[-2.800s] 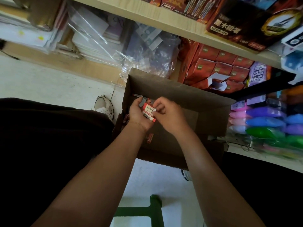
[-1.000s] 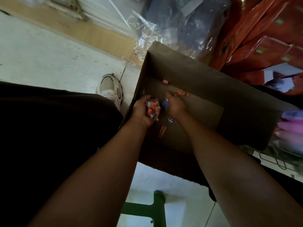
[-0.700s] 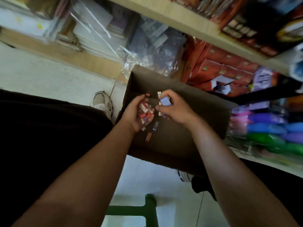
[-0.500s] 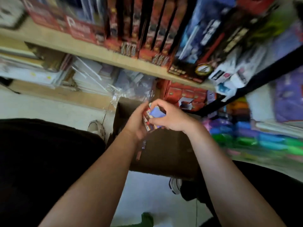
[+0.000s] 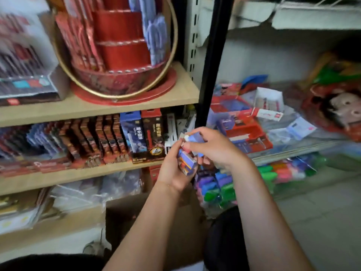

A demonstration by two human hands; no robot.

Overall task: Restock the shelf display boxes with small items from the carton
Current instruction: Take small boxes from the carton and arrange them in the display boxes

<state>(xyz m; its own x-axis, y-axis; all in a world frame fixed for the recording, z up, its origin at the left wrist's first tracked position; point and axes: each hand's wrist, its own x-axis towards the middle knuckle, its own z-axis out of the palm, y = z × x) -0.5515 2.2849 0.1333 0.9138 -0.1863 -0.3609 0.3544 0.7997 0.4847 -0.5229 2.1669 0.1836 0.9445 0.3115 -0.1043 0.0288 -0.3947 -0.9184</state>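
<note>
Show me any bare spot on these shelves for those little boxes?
Only the pale wooden shelf edge right of the round red gift stand. The red display boxes and the book-like packs below are crowded.

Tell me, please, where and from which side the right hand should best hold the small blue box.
Grip the small blue box across its two long flat faces, coming from above and the right, as the right hand does now. Its underside is blocked by the stack of small boxes held in the left hand.
</note>
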